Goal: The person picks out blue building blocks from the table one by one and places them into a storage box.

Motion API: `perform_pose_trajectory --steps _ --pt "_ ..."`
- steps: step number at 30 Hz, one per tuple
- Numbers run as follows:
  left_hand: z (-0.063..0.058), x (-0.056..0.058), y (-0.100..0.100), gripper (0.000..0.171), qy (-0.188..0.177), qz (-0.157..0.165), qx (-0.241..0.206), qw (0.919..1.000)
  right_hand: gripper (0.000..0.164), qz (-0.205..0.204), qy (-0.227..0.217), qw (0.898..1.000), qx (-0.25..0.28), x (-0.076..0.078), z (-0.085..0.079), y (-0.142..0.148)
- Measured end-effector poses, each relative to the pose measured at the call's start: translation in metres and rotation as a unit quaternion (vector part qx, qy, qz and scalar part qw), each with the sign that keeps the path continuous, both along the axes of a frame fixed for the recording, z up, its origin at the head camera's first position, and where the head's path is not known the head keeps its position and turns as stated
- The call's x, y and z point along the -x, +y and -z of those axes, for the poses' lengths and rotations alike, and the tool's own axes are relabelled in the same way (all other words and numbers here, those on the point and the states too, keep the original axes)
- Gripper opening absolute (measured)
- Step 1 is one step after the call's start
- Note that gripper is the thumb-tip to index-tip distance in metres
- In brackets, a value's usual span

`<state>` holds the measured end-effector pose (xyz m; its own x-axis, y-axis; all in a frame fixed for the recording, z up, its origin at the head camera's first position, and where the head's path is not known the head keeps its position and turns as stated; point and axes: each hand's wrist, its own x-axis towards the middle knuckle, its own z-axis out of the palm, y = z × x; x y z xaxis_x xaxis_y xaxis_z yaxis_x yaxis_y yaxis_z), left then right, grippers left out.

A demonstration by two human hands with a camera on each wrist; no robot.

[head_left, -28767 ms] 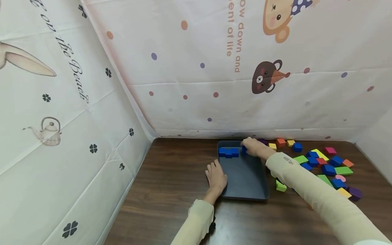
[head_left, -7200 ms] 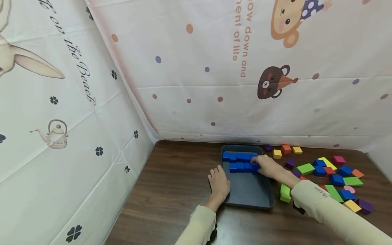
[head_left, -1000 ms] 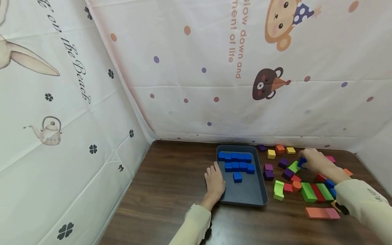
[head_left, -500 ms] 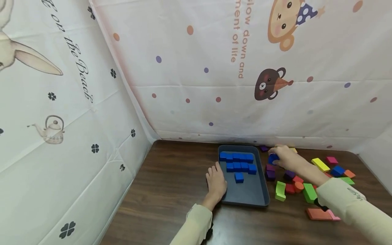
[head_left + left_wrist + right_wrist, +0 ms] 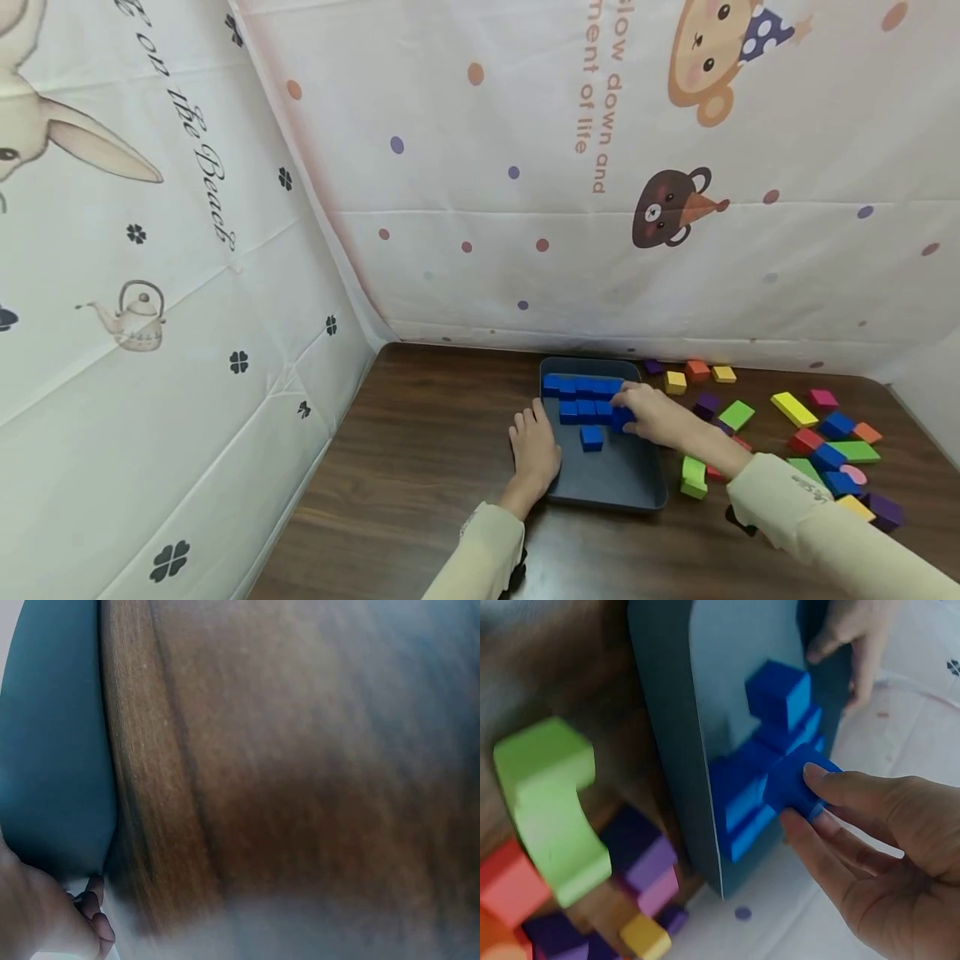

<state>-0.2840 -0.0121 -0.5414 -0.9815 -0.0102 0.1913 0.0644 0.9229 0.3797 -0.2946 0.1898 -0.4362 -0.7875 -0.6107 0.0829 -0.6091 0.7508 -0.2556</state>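
A dark grey tray (image 5: 611,487) holds two rows of blue blocks (image 5: 585,386) at its far end. A single blue cube (image 5: 591,438) sits apart in front of them. My right hand (image 5: 656,418) pinches a blue block (image 5: 799,780) between thumb and fingers, at the right end of the nearer row. The right wrist view shows it close beside the other blocks; contact with them I cannot tell. At the tray's left side, my left hand (image 5: 535,450) holds the rim, thumb over the inner side and fingers outside, as the right wrist view shows (image 5: 855,634).
Right of the tray lie many loose coloured blocks, among them a green arch-shaped block (image 5: 693,477), a yellow block (image 5: 793,410), several blue blocks (image 5: 836,425) and a purple block (image 5: 885,511). A printed cloth (image 5: 450,275) hangs behind the brown table (image 5: 420,433).
My right hand has carried a blue block from the loose pile leftward into the tray. Over the longer span, blue blocks in the tray have grown to two rows and a single one. The left hand stays put.
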Motion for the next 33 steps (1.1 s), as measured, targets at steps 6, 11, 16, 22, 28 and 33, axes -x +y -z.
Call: perform_pose_trajectory --steps 6,11,16,22,28,33 --pt "0.001 -0.003 0.005 0.078 0.003 0.002 0.010 0.9999 0.030 -0.018 -0.012 1.000 0.011 -0.004 0.020 -0.005" --pt "0.002 -0.005 0.009 0.078 0.003 0.001 0.014 0.9999 0.028 -0.009 -0.025 1.000 0.004 -0.008 0.025 -0.007" --pt "0.003 -0.005 0.011 0.078 0.004 -0.001 0.013 0.9999 0.027 -0.007 -0.034 0.999 -0.001 -0.010 0.027 -0.009" --pt "-0.001 -0.007 0.010 0.078 0.007 -0.005 0.021 0.9997 0.028 -0.008 -0.038 0.999 -0.015 -0.011 0.027 -0.012" --pt "-0.004 -0.007 0.007 0.077 0.005 -0.008 0.003 0.9999 0.030 -0.007 -0.032 0.999 -0.019 -0.011 0.029 -0.016" --pt "-0.003 -0.006 0.004 0.076 0.006 -0.007 -0.004 1.0000 0.029 -0.002 -0.032 0.999 -0.018 -0.013 0.025 -0.014"
